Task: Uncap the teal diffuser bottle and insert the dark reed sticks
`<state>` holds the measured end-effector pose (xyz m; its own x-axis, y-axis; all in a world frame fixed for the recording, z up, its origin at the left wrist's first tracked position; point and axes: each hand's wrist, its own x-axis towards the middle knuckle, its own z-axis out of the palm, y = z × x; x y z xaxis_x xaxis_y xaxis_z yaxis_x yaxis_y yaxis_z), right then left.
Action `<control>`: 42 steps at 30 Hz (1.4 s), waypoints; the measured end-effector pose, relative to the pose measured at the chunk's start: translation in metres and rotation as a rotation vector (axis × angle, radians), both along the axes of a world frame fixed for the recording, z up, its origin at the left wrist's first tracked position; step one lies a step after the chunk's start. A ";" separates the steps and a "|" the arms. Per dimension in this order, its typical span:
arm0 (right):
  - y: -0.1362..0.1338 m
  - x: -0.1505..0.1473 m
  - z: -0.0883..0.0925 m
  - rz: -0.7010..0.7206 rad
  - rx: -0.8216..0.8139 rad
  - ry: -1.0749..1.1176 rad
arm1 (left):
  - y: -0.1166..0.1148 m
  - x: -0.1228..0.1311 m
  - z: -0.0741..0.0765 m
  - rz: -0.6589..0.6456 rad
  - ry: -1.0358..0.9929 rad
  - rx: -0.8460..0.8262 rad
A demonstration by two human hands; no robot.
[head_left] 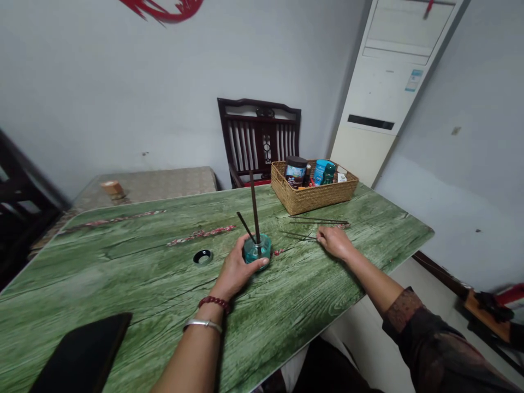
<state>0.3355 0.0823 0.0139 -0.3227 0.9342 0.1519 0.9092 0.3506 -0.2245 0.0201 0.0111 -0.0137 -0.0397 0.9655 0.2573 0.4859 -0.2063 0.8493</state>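
Note:
My left hand (pixel 236 268) is closed around a teal glass diffuser bottle (pixel 264 252) standing on the green table. Two dark reed sticks (pixel 254 204) lean out of its mouth, one long and one showing shorter. Farther right, my right hand (pixel 333 243) is closed, its fingertips pinching the end of a dark reed stick (pixel 297 234) low over the table; whether it holds one or two is unclear. Just beyond that hand, more loose reed sticks (pixel 313 220) lie on the tabletop. A black ring-shaped cap (pixel 202 256) rests to the left of the bottle.
A woven basket (pixel 323 199) with jars and bottles stands at the table's far side. The green wood-grain table (pixel 164 289) carries a dark flat object (pixel 82 352) at front left. Behind are a dark wooden chair (pixel 262 136) and a lower covered table (pixel 172 183) bearing a small wooden cup (pixel 113 189).

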 end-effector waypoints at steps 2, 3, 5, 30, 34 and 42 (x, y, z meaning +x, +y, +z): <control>0.000 -0.001 0.007 0.049 0.011 0.214 | 0.000 0.000 0.000 0.004 0.002 -0.004; 0.001 -0.003 0.012 0.066 0.015 0.345 | 0.000 0.000 0.000 0.006 0.002 -0.005; 0.000 -0.012 0.026 0.104 -0.016 0.634 | 0.001 0.000 -0.001 0.004 0.000 -0.007; -0.017 -0.163 0.061 0.374 -0.058 1.182 | -0.003 0.002 0.004 0.004 -0.036 0.026; -0.026 -0.165 0.040 0.289 -0.029 0.998 | -0.001 0.001 0.001 -0.007 -0.024 0.046; -0.009 -0.080 0.012 0.160 0.259 0.488 | 0.001 -0.001 0.000 0.002 0.002 0.004</control>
